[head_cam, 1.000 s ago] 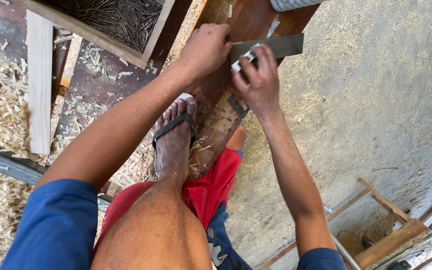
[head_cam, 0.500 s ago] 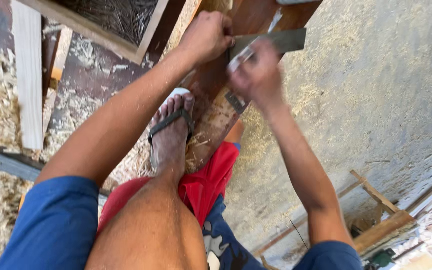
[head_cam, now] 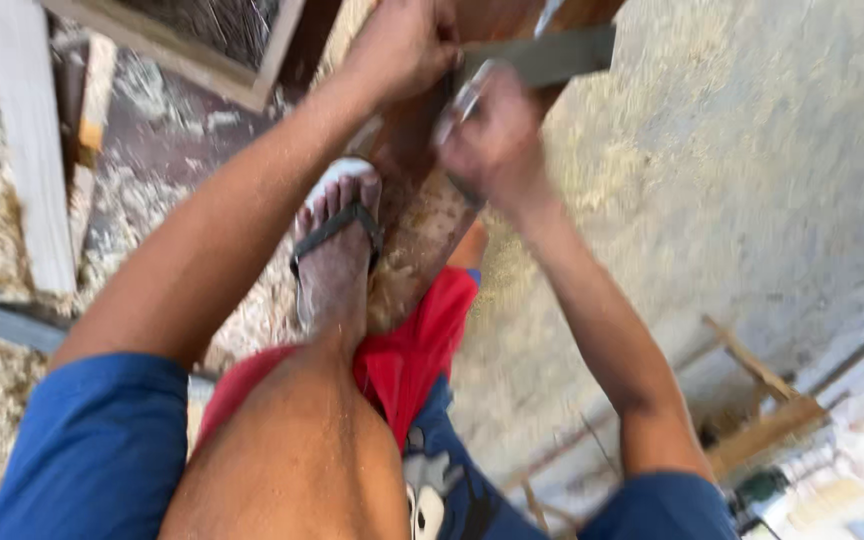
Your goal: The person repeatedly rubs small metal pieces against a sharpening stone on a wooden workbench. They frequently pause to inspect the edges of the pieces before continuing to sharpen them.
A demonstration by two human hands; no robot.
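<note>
Two hands work a reddish wooden plank (head_cam: 422,215) at far centre.
Left hand (head_cam: 402,45) clamps it; right hand (head_cam: 497,135) grips a blurred tool beside a flat metal blade (head_cam: 547,55); sandalled foot (head_cam: 337,250) pins it.

A flat grey metal blade (head_cam: 552,55) is seen lying across a reddish-brown wooden board (head_cam: 422,215) at top centre.

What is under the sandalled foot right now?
The foot in its sandal rests on a reddish-brown wooden board dusted with sawdust, with wood shavings beside it. The board's surface directly beneath the sole is covered, and so is the ground under the board.
</note>
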